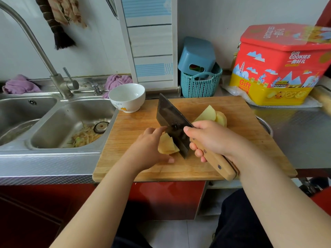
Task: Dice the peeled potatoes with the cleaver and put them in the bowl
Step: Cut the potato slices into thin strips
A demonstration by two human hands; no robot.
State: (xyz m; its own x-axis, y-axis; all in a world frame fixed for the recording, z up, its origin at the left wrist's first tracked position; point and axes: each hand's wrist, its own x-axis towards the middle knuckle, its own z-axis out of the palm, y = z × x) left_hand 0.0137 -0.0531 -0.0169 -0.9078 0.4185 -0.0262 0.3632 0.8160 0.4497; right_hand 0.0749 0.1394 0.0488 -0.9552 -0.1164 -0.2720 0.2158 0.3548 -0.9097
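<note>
On the wooden cutting board (223, 108) a person dices peeled potato. The right hand (213, 138) grips the cleaver (172, 120) by its pale wooden handle, fingers (198, 153) curled under it and thumb laid along the dark blade's flat. The blade stands tilted, its edge down on the board's middle, with the heel nearest the person.

Just left of the blade, still on the board, the left hand (150, 151) holds the potato piece (167, 144) being cut, a pale yellow, moist-looking stack of flat slices with clean cut faces. The fingers are bent over it and the thumb lies flat on the board at its near side (how hard they press cannot be told). The slices touch the blade.

Behind the blade, toward the board's far right part, lie the remaining potato halves (213, 114), smooth, cream-yellow, cut faces angled up, partly hidden by the right hand.

The white bowl (127, 97) stands at the board's far left corner, beside the sink (59, 122), and looks empty. Beyond the board's far edge sit a teal basket (200, 86) and a red-and-yellow cookie tin (279, 68) on the desk.
</note>
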